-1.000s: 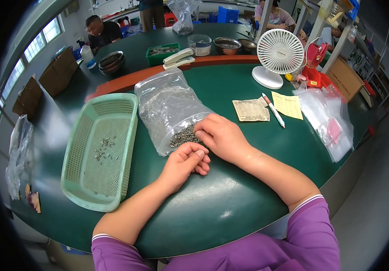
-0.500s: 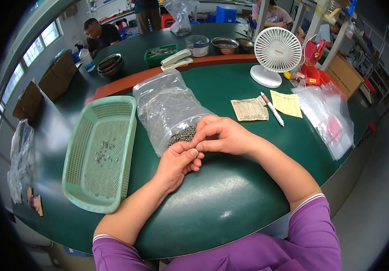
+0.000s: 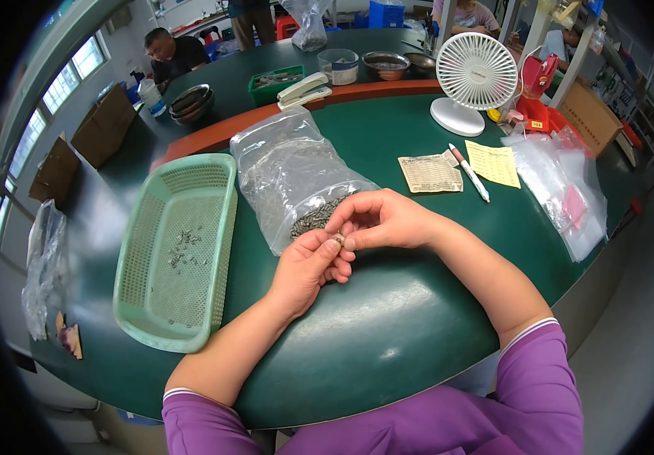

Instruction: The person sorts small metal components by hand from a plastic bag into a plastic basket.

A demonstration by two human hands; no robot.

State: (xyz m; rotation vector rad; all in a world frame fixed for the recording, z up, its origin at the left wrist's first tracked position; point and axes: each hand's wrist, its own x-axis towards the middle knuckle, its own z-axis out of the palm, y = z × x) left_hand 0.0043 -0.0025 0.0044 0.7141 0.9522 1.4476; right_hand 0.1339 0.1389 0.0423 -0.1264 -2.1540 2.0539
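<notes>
My left hand and my right hand meet over the near end of a clear plastic bag. Thumb and fingers of both are pinched together, their tips touching or nearly so. Whatever lies between the fingertips is tiny and mostly covered; I cannot make it out. Just beyond the hands, the bag's mouth shows a heap of small dark-grey metal pieces, short and pin-like. Left of the bag stands a pale green mesh basket, with several similar small pieces scattered on its bottom. My left forearm passes close by its near right corner.
On the green table to the right lie a printed paper slip, a pen, a yellow note and clear bags. Behind them stands a white fan. Metal bowls, a green tray and other people are farther back.
The whole view has shifted slightly, so the table things sit a little farther right and higher. My right fingers have changed their pinch slightly at the left fingertips; both hands stay together.
</notes>
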